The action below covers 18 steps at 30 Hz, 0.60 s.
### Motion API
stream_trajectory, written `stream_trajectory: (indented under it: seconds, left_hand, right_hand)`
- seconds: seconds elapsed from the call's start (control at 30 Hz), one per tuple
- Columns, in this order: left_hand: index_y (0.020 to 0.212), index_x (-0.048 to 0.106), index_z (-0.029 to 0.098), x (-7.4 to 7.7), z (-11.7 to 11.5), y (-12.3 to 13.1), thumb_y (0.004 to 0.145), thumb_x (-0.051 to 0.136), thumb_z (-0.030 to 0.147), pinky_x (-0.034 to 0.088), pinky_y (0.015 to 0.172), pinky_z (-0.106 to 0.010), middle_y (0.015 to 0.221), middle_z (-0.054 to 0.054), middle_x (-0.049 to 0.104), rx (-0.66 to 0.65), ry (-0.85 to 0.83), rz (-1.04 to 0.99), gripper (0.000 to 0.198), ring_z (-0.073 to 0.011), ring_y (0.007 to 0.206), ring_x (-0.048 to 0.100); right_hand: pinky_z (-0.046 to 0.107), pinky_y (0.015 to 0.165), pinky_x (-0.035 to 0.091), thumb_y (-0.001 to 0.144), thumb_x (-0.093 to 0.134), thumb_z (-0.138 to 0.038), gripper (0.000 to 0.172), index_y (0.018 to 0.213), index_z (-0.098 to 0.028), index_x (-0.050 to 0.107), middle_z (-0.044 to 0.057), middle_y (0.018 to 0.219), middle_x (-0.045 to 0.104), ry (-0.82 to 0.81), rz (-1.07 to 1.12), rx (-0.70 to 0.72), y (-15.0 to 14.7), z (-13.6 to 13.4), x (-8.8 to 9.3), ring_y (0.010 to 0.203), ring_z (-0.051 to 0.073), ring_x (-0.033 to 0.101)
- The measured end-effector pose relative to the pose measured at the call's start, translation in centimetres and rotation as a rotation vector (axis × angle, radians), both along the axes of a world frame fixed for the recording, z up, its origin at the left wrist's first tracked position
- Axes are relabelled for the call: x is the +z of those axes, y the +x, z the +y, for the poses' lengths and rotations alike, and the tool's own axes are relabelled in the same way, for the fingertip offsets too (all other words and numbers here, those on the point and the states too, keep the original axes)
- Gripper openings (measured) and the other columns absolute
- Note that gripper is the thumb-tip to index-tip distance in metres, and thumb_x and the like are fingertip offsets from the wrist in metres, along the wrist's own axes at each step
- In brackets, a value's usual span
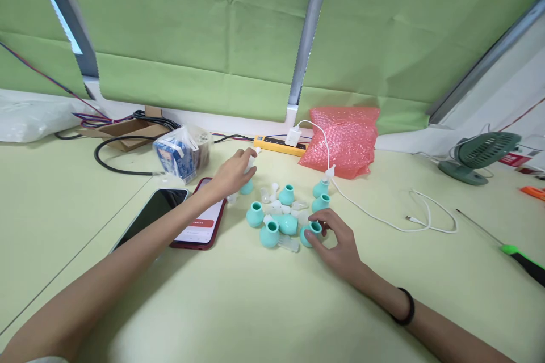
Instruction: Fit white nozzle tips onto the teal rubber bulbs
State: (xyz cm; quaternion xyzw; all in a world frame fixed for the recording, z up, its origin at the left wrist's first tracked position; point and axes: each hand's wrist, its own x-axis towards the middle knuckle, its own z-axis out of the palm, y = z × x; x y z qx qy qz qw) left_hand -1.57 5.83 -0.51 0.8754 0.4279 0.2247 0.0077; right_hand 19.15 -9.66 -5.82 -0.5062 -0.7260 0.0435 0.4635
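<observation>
My left hand reaches over the far left of a loose group of small parts. Its fingers pinch a whitish translucent nozzle, just above or fitted on a teal bulb; I cannot tell which. On the near right of the group, my right hand has thumb and fingers around another teal bulb, its open neck up. Several more teal bulbs stand about, such as a near one, and one lies on its side. Clear and white nozzles lie between them. A far-right bulb carries a white nozzle.
Two phones, a dark-screened one and a red-cased one, lie under my left forearm. Behind are a bagged blue pack, a yellow power strip and pink bubble wrap. To the right are a white cable, screwdriver and green fan.
</observation>
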Motion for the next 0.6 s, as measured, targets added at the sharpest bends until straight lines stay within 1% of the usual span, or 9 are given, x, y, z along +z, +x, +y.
stream_trajectory:
  seconds: [0.13,0.2,0.3,0.4,0.5,0.53,0.6]
  left_hand:
    - [0.103,0.037,0.016,-0.1,-0.3,0.2,0.082,0.036,0.028,0.040,0.057,-0.027,0.073,-0.005,0.053,0.004,-0.004,-0.003,0.024,-0.0198,0.064,0.054]
    - [0.101,0.038,0.016,-0.1,-0.3,0.2,0.083,0.035,0.028,0.038,0.053,-0.026,0.062,-0.002,0.051,-0.004,-0.004,-0.008,0.022,-0.0193,0.058,0.053]
    - [0.098,0.040,0.017,0.1,-0.3,0.2,0.084,0.034,0.028,0.035,0.050,-0.023,0.053,0.002,0.046,-0.040,-0.003,-0.028,0.019,-0.0177,0.052,0.050]
    - [0.102,0.038,0.017,0.7,-0.8,0.4,0.085,0.033,0.027,0.035,0.051,-0.022,0.051,0.003,0.045,-0.071,0.010,-0.076,0.021,-0.0163,0.050,0.050]
    - [0.108,0.033,0.017,1.9,-2.3,0.9,0.086,0.031,0.027,0.037,0.055,-0.022,0.056,0.003,0.048,-0.089,0.035,-0.161,0.025,-0.0142,0.052,0.051]
    - [0.109,0.032,0.017,2.5,-3.1,1.1,0.086,0.032,0.028,0.038,0.057,-0.022,0.059,0.003,0.050,-0.103,0.038,-0.208,0.026,-0.0132,0.054,0.051]
    - [0.105,0.036,0.017,3.4,-4.9,1.5,0.084,0.037,0.030,0.040,0.057,-0.021,0.062,0.002,0.052,-0.199,-0.039,-0.428,0.025,-0.0121,0.057,0.052]
  right_hand:
    - [0.026,0.052,0.039,0.073,0.051,-0.017,0.012,0.085,-0.018,0.050,0.004,0.077,0.050,-0.009,0.006,0.007,0.0,0.0,0.0,0.061,0.013,0.045]
    - [0.026,0.052,0.038,0.073,0.051,-0.016,0.012,0.085,-0.018,0.050,0.004,0.077,0.050,-0.012,0.007,0.012,0.0,-0.1,0.0,0.061,0.013,0.044]
    - [0.026,0.053,0.038,0.073,0.051,-0.016,0.013,0.086,-0.018,0.049,0.004,0.078,0.049,-0.019,0.006,0.013,0.0,-0.1,0.0,0.062,0.013,0.044]
    - [0.028,0.055,0.039,0.072,0.052,-0.017,0.016,0.087,-0.019,0.048,0.004,0.080,0.048,-0.011,0.004,0.007,-0.1,-0.1,0.0,0.065,0.014,0.045]
    - [0.029,0.058,0.039,0.071,0.053,-0.017,0.018,0.088,-0.019,0.047,0.006,0.084,0.047,0.045,0.011,-0.009,-0.1,-0.2,0.2,0.073,0.017,0.046]
    - [0.030,0.059,0.040,0.070,0.054,-0.017,0.020,0.089,-0.019,0.047,0.007,0.085,0.047,0.072,0.018,-0.018,0.0,-0.2,0.2,0.076,0.018,0.047]
    - [0.033,0.063,0.041,0.069,0.055,-0.017,0.026,0.093,-0.019,0.046,0.008,0.089,0.047,0.140,0.035,-0.032,0.1,-0.4,0.3,0.082,0.021,0.046]
